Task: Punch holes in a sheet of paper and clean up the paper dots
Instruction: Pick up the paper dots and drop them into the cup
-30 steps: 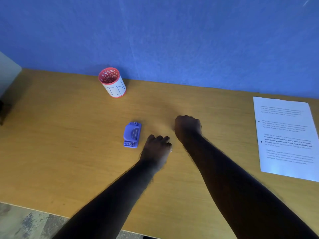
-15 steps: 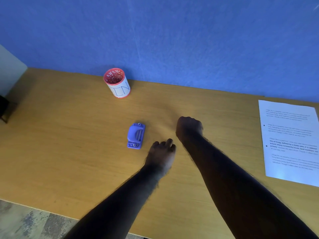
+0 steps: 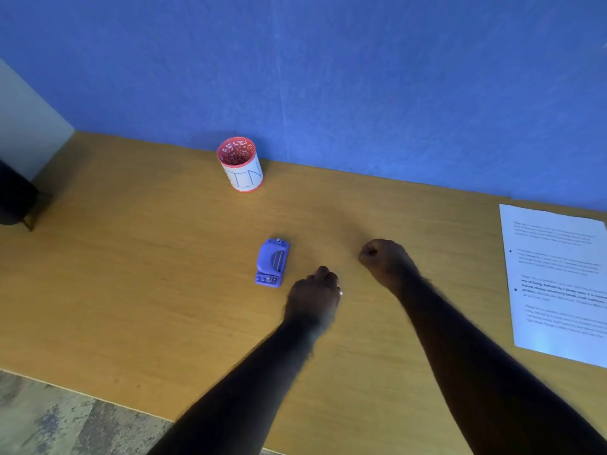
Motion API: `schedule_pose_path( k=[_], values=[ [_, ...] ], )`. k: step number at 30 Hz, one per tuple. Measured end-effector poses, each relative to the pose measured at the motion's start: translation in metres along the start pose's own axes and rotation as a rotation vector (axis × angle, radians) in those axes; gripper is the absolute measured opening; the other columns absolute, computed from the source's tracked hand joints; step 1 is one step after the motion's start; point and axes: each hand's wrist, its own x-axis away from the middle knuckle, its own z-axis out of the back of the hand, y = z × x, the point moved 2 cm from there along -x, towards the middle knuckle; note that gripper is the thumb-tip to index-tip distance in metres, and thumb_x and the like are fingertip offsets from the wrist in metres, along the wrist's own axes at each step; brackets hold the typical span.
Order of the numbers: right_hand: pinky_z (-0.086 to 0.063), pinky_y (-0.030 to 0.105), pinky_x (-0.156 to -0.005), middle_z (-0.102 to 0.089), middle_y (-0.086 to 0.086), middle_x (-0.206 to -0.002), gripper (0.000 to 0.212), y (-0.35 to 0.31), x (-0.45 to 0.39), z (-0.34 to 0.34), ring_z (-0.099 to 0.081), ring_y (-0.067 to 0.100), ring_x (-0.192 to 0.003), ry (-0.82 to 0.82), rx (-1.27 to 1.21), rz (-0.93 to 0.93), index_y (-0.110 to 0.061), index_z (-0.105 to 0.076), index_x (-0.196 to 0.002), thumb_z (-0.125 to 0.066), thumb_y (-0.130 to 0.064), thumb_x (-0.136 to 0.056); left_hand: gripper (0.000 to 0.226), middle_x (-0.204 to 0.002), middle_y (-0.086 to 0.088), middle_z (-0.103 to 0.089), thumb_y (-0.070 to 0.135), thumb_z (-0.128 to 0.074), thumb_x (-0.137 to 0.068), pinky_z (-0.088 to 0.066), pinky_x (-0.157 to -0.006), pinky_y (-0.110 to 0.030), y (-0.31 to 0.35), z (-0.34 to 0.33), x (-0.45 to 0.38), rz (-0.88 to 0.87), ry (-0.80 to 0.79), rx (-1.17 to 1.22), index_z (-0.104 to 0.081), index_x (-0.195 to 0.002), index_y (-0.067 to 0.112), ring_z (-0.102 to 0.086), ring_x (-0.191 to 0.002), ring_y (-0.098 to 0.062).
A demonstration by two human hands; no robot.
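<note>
Paper dot (image 3: pixel 341 293) beside curled left hand (image 3: pixel 313 297); right hand (image 3: pixel 386 260) fisted.

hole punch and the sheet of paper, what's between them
In the head view, both hands: left hand nearest the hole punch, right hand fisted toward the sheet of paper.

**Bare arms, nothing worn**

Two forearms in view, both bare to the frame edge; no sleeves or cuffs, no watch or bands. Fine hair along forearm edges. Left hand (image 3: pixel 313 298) and right hand (image 3: pixel 387 261): no gloves, no rings discernible. Lighting dim; finer detail on fingers (image 3: pixel 323 272) cannot be told.
</note>
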Motion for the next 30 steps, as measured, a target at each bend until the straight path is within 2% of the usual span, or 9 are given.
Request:
schedule_pose_path(
  k=[3,7,11,14,17,20,22,24,30],
  values=[
    [-0.043,0.025,-0.055,-0.066,-0.001,-0.074,0.011,0.011,-0.002,0.013,-0.062,0.018,-0.069,0.002,-0.217,0.045,-0.020,-0.067,-0.084,-0.061,-0.025,-0.091,0.018,-0.108,-0.004,-0.060,0.029,-0.051,-0.095,-0.050,-0.063,-0.037,-0.022,0.007,-0.003,0.147,0.060,0.233,-0.061,-0.103,0.017,-0.065,-0.084,-0.028],
    [-0.040,0.025,-0.051,-0.067,0.003,-0.069,0.021,0.005,-0.012,0.026,-0.055,0.014,-0.056,0.041,-0.324,0.052,-0.010,-0.072,-0.087,-0.058,-0.024,-0.093,0.013,-0.109,-0.002,-0.064,0.029,-0.056,-0.093,-0.047,-0.073,-0.033,-0.064,0.027,-0.018,0.323,0.174,0.389,-0.066,-0.097,0.022,-0.064,-0.095,-0.024],
    [-0.042,0.026,-0.055,-0.067,0.003,-0.069,0.017,-0.025,-0.027,0.028,-0.059,0.015,-0.062,0.014,-0.374,0.097,-0.009,-0.073,-0.092,-0.061,-0.020,-0.092,0.015,-0.112,-0.005,-0.066,0.031,-0.056,-0.092,-0.047,-0.081,-0.034,-0.110,0.056,-0.038,0.486,0.265,0.495,-0.068,-0.097,0.024,-0.066,-0.098,-0.029],
    [-0.043,0.024,-0.053,-0.068,0.003,-0.069,0.012,-0.067,-0.043,0.023,-0.065,0.015,-0.065,-0.005,-0.381,0.164,-0.014,-0.073,-0.086,-0.064,-0.020,-0.089,0.019,-0.114,-0.009,-0.067,0.032,-0.056,-0.092,-0.049,-0.085,-0.037,-0.142,0.084,-0.059,0.535,0.371,0.509,-0.070,-0.099,0.020,-0.064,-0.103,-0.032],
    [-0.045,0.024,-0.056,-0.067,0.005,-0.067,0.012,-0.120,-0.060,0.015,-0.065,0.016,-0.061,0.029,-0.413,0.239,-0.019,-0.070,-0.076,-0.065,-0.021,-0.086,0.026,-0.115,-0.015,-0.068,0.030,-0.054,-0.094,-0.050,-0.085,-0.038,-0.171,0.112,-0.088,0.528,0.446,0.463,-0.071,-0.105,0.014,-0.064,-0.104,-0.035],
    [-0.047,0.025,-0.056,-0.065,0.006,-0.068,0.016,-0.173,-0.075,0.003,-0.062,0.016,-0.055,0.042,-0.440,0.289,-0.012,-0.069,-0.072,-0.064,-0.019,-0.086,0.029,-0.115,-0.015,-0.069,0.031,-0.054,-0.094,-0.048,-0.084,-0.035,-0.196,0.135,-0.115,0.551,0.473,0.423,-0.071,-0.107,0.013,-0.063,-0.105,-0.034],
    [-0.053,0.032,-0.061,-0.067,0.011,-0.071,0.019,-0.204,-0.086,-0.002,-0.067,0.025,-0.063,0.061,-0.409,0.317,-0.003,-0.071,-0.079,-0.062,-0.018,-0.086,0.028,-0.113,-0.012,-0.070,0.032,-0.053,-0.093,-0.047,-0.080,-0.033,-0.209,0.142,-0.128,0.579,0.467,0.406,-0.072,-0.106,0.015,-0.064,-0.103,-0.033],
    [-0.056,0.039,-0.071,-0.071,0.012,-0.077,0.020,-0.230,-0.095,-0.004,-0.071,0.031,-0.076,0.077,-0.361,0.338,-0.003,-0.074,-0.086,-0.061,-0.018,-0.087,0.028,-0.109,-0.009,-0.073,0.032,-0.052,-0.093,-0.046,-0.075,-0.032,-0.219,0.145,-0.137,0.595,0.442,0.390,-0.072,-0.105,0.017,-0.066,-0.098,-0.030],
    [-0.060,0.042,-0.083,-0.075,0.011,-0.103,0.027,-0.273,-0.109,-0.011,-0.069,0.026,-0.091,0.125,-0.208,0.354,-0.008,-0.073,-0.110,-0.059,-0.027,-0.096,0.026,-0.101,-0.007,-0.074,0.025,-0.054,-0.091,-0.046,-0.063,-0.030,-0.236,0.144,-0.150,0.564,0.350,0.313,-0.073,-0.107,0.017,-0.067,-0.086,-0.024]
  ],
)
